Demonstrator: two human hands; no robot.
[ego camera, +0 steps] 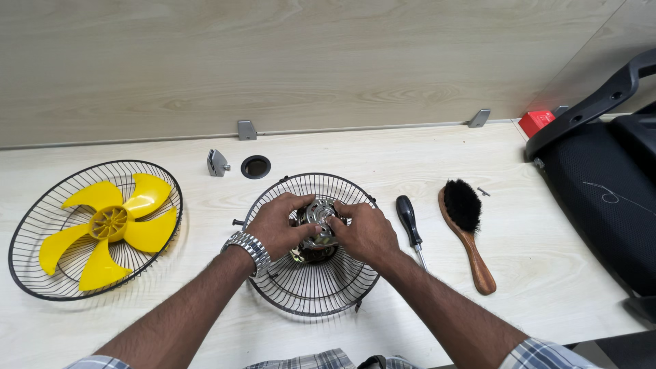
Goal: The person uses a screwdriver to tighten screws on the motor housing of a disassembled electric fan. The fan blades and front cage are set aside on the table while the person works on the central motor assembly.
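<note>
gripping the metal fan motor (pixel 316 229) over the wire guard (pixel 311 287), left hand (pixel 277 229) and right hand (pixel 365 232) both closed.

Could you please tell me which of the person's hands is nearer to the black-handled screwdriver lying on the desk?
Right. The right hand grips the motor just left of the screwdriver; the left hand is farther left.

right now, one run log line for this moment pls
left hand on fan motor | right hand on fan motor | motor in wire guard | screwdriver, brush right
</note>
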